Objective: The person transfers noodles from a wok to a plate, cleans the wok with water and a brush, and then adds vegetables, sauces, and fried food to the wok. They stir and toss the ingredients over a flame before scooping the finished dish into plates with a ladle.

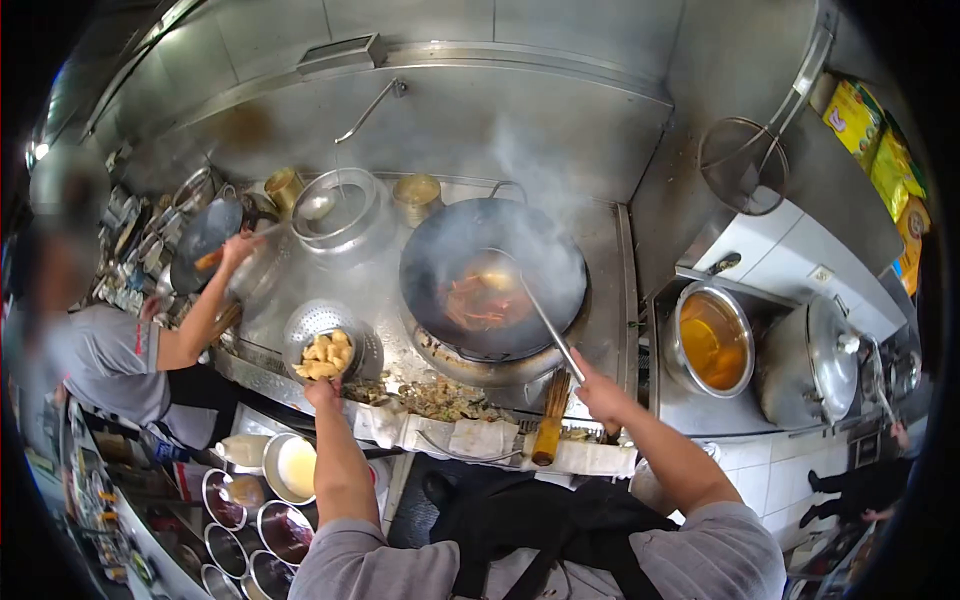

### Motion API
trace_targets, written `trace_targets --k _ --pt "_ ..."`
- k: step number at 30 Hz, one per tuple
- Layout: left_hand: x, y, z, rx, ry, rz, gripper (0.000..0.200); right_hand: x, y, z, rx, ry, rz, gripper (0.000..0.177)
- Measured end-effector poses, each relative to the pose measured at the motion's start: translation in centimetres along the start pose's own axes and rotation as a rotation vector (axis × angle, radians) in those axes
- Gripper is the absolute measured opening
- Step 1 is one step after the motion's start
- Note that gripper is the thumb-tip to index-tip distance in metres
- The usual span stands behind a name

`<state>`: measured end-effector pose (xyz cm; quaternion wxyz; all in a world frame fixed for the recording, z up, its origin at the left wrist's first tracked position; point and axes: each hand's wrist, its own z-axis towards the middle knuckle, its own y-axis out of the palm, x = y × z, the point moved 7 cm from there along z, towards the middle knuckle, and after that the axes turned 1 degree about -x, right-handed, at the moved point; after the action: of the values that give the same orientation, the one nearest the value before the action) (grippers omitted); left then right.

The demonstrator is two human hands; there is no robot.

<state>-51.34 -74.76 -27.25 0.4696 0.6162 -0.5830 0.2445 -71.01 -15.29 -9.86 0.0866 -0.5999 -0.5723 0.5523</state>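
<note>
My right hand (600, 392) is closed round the long handle of a metal ladle (543, 318). The ladle's bowl is down in a large black wok (425, 290) on the burner, among reddish-orange strips of food (485, 302), partly veiled by steam. My left hand (324, 393) is closed at the near edge of a perforated metal strainer (308, 322), which holds golden-yellow chunks (326, 355). The fingers are partly hidden, and the strainer's handle does not show. The strainer is left of the wok, over the stove top.
A bamboo brush (549, 425) lies at the stove's front edge. A pot of orange oil (712, 342) and a lidded pot (810, 365) stand right. At left, a co-worker (125, 350) handles another wok (205, 245). Several sauce containers (290, 468) stand lower left.
</note>
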Motion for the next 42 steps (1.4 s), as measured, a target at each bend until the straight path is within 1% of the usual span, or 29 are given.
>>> trace_targets --k 1,2,3,4,5,6,7,8,10,11,14,16,18,20,22,23,24,26,27,28,30,32,33,35,36,38,40,41,42 --pt "-0.3 -0.2 0.5 -0.040 -0.005 -0.016 0.031 -2.0 -1.5 -1.8 -0.006 0.141 -0.117 0.083" --pt "-0.4 0.0 0.1 -0.078 -0.008 -0.030 0.028 -0.7 -1.0 -2.0 -0.022 0.139 -0.134 0.083" --pt "-0.8 -0.3 -0.5 -0.015 -0.064 -0.149 0.030 1.3 -0.4 -2.3 0.050 0.098 -0.210 0.085" --pt "-0.6 -0.5 -1.7 -0.044 -0.074 -0.104 0.038 2.9 0.2 -2.6 0.123 0.050 -0.285 0.087" --pt "-0.4 -0.6 -2.9 -0.018 -0.075 0.009 0.039 4.9 1.4 -2.8 0.106 0.037 -0.296 0.087" --pt "-0.2 -0.9 -4.3 0.005 -0.075 0.125 0.040 6.7 2.4 -3.3 0.160 0.004 -0.250 0.087" --pt "0.4 -1.1 -6.0 -0.051 -0.044 0.186 0.044 7.8 2.6 -3.4 0.217 -0.028 -0.198 0.086" --pt "1.2 -1.7 -8.3 -0.034 -0.041 0.188 0.044 8.3 2.5 -3.1 0.202 -0.037 -0.196 0.086" --pt "3.5 -1.3 -14.6 -0.239 0.053 0.314 0.044 9.8 2.2 -2.9 0.207 0.081 -0.026 0.084" --pt "3.7 -2.0 -17.2 -0.309 0.038 0.383 0.042 10.2 2.0 -2.5 0.226 0.088 0.026 0.078" --pt "1.3 -6.6 -23.2 -0.535 0.016 0.684 0.034 8.0 0.5 -1.8 0.266 0.062 0.037 0.075" --pt "-3.4 -12.1 -26.1 -0.616 -0.133 0.697 0.031 5.0 -0.3 -1.8 0.270 0.022 0.082 0.071" --pt "-5.8 -16.4 -30.3 -0.699 -0.294 0.973 0.033 2.9 -0.4 -1.6 0.302 -0.043 0.205 0.069" --pt "-10.3 -23.6 -31.1 -0.836 -0.446 1.079 0.036 0.9 0.7 -0.9 0.297 -0.087 0.241 0.069" --pt "-9.6 -26.7 -32.8 -0.772 -0.431 1.048 0.041 0.3 2.8 -0.4 0.240 -0.010 0.432 0.072" --pt "-6.5 -25.7 -34.0 -0.707 -0.404 1.172 0.038 1.0 4.2 0.4 0.237 -0.036 0.463 0.072" --pt "-6.0 -26.1 -33.8 -0.715 -0.407 1.170 0.038 -0.2 4.6 -0.3 0.241 -0.030 0.459 0.072" --pt "-4.9 -27.3 -32.8 -0.536 -0.423 0.825 0.035 -3.0 5.4 -1.9 0.216 0.107 0.618 0.070" --pt "-4.2 -26.7 -31.6 -0.588 -0.294 0.871 0.032 -3.7 6.1 -2.5 0.212 0.166 0.701 0.068" --pt "-3.7 -25.7 -30.4 -0.624 -0.266 0.813 0.033 -4.6 6.6 -3.0 0.206 0.155 0.690 0.068" --pt "-2.2 -22.8 -27.8 -0.694 -0.182 0.740 0.033 -4.6 8.2 -4.5 0.191 0.293 0.889 0.065" --pt "0.4 -19.7 -26.3 -0.730 -0.098 0.653 0.032 -8.9 8.4 -6.5 -0.050 0.155 1.072 0.063" --pt "2.1 -18.3 -26.1 -0.724 -0.066 0.587 0.032 -10.0 8.9 -7.0 -0.139 0.087 1.076 0.063" --pt "4.5 -17.2 -26.3 -0.794 0.034 0.680 0.032 -13.7 9.4 -8.6 -0.262 0.076 0.990 0.064" --pt "4.7 -17.5 -26.8 -0.843 0.020 0.650 0.033 -15.9 10.0 -9.3 -0.342 0.046 0.984 0.065" --pt "4.1 -19.3 -27.5 -0.885 0.012 0.752 0.033 -20.1 11.6 -10.3 -0.556 -0.031 0.998 0.068" --pt "2.8 -22.2 -28.2 -0.886 -0.027 0.867 0.034 -26.6 13.8 -11.4 -0.808 -0.071 0.937 0.072" --pt "2.0 -23.9 -28.5 -0.875 -0.052 0.879 0.034 -28.9 15.4 -11.2 -0.930 -0.075 0.898 0.075" --pt "1.2 -25.9 -28.8 -0.866 -0.079 0.893 0.034 -31.8 17.0 -11.6 -1.030 -0.017 0.848 0.074"
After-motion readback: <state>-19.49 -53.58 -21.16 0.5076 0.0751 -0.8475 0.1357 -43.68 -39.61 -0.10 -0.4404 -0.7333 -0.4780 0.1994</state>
